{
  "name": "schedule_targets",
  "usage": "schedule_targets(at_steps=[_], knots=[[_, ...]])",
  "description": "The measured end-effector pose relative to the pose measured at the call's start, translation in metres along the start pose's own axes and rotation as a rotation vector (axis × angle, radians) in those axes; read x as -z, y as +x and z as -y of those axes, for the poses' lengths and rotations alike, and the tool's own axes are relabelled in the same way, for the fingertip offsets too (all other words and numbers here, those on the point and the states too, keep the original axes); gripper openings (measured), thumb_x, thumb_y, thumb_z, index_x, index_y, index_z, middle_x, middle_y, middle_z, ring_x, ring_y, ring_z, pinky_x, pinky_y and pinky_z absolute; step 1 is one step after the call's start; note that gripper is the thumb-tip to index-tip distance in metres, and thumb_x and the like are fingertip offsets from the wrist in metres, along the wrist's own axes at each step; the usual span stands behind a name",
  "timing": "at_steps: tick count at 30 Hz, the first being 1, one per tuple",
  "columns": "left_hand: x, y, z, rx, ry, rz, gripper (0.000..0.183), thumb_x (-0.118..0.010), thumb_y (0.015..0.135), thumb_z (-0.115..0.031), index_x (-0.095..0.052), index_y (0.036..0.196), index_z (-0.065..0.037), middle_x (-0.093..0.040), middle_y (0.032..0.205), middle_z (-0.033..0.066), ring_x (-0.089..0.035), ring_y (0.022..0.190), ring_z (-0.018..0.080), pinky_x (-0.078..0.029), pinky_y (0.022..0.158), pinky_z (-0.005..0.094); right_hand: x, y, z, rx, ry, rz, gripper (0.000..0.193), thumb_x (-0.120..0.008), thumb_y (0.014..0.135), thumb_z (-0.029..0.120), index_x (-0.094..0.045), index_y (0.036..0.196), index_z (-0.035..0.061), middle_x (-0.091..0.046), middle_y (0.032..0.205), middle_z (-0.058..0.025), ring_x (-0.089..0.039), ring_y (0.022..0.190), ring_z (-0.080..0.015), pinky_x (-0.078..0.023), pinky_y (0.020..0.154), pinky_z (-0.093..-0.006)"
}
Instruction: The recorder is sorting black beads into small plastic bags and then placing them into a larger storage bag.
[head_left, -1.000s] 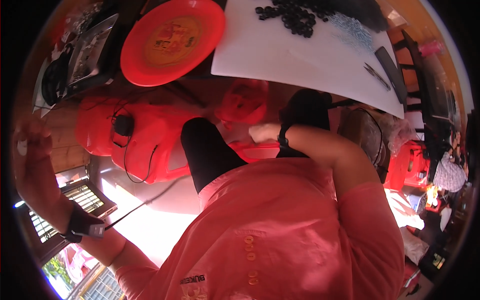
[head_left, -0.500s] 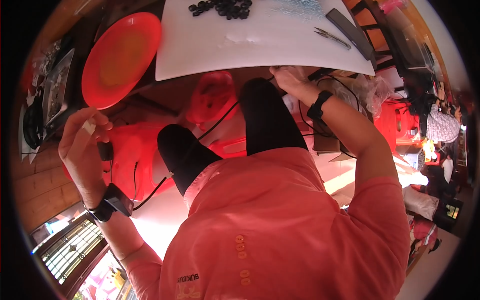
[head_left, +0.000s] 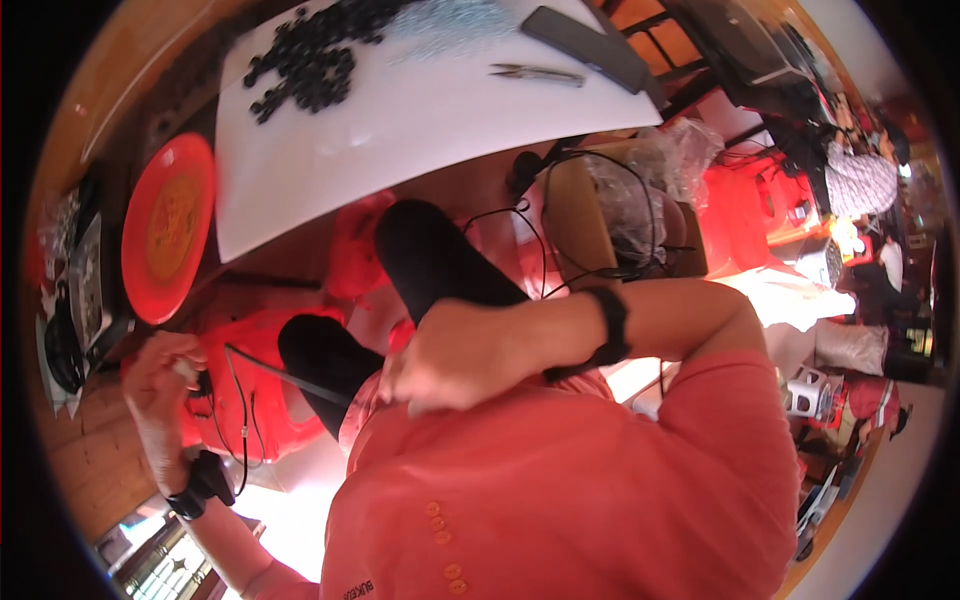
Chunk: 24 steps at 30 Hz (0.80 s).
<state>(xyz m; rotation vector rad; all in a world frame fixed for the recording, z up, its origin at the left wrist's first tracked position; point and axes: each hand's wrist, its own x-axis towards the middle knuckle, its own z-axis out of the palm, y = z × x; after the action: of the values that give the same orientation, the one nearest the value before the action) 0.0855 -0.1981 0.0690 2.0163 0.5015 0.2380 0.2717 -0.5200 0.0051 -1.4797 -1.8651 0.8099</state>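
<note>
My left hand (head_left: 160, 385) is raised at the left, fingers loosely bent and apart. Something white, like tape, shows at one fingertip; I see nothing gripped. Over my lap, my right hand (head_left: 455, 355) is closed, its fingertips partly hidden. A black cable (head_left: 290, 375) runs to those fingertips from a bend beside my left hand, then drops past my left wrist. Above my lap is a white table (head_left: 400, 135). It bears many small black round pieces (head_left: 315, 70), pale blue thin bits (head_left: 455, 25), thread snips (head_left: 535, 74) and a long dark grey case (head_left: 585, 48).
A red oval plate (head_left: 168, 230) stands at the table's left side. Red plastic stools (head_left: 240, 375) are by my knees. To the right, a cardboard box (head_left: 580, 215) holds clear plastic bags, with loose black cables across it. Another person (head_left: 860, 180) sits far right.
My right hand has moved from the table's front edge back to my lap, drawing the cable with it. My left hand is lower in the picture. The view has turned, showing more black pieces.
</note>
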Motion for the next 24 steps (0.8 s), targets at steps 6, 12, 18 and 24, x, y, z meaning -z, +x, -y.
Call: schedule_targets(at_steps=[6,12,18,24], knots=[[-0.153,0.030,-0.032,-0.254,0.093,0.508,0.021,-0.070,0.079,-0.001,-0.068,0.100,-0.002,-0.067,0.092,0.0082,-0.065,0.085,0.0203,-0.050,0.072,0.0303,-0.014,-0.016,-0.025,-0.430,-0.172,0.341,0.024,-0.060,0.092,0.026,-0.066,0.096,0.0028,-0.070,0.097,-0.0131,-0.068,0.087,-0.0327,-0.053,0.069,-0.0457],[-0.220,0.037,-0.001,-0.425,0.101,0.683,0.027,-0.068,0.073,0.003,-0.067,0.100,-0.001,-0.065,0.092,0.0127,-0.063,0.087,0.0266,-0.049,0.076,0.0337,0.123,-0.151,-0.009,-0.500,-0.004,-0.470,0.016,-0.063,0.089,0.020,-0.063,0.085,0.0046,-0.063,0.080,-0.0113,-0.064,0.075,-0.0290,-0.049,0.067,-0.0384],[-0.266,0.075,-0.044,-0.618,0.246,0.768,0.037,-0.068,0.069,0.005,-0.065,0.105,-0.002,-0.063,0.093,0.0127,-0.062,0.088,0.0304,-0.051,0.076,0.0379,0.104,-0.296,-0.058,-1.408,-0.686,-0.631,0.020,-0.065,0.088,0.022,-0.067,0.096,0.0037,-0.068,0.085,-0.0123,-0.066,0.080,-0.0309,-0.051,0.071,-0.0401],[-0.343,0.097,-0.105,-0.872,0.270,0.771,0.056,-0.066,0.070,0.002,-0.056,0.125,-0.005,-0.057,0.120,0.0143,-0.054,0.112,0.0352,-0.048,0.088,0.0430,0.042,-0.268,-0.065,-0.987,-0.250,-0.620,0.041,-0.070,0.083,0.023,-0.059,0.117,0.0023,-0.067,0.094,-0.0169,-0.066,0.086,-0.0370,-0.051,0.074,-0.0440]])
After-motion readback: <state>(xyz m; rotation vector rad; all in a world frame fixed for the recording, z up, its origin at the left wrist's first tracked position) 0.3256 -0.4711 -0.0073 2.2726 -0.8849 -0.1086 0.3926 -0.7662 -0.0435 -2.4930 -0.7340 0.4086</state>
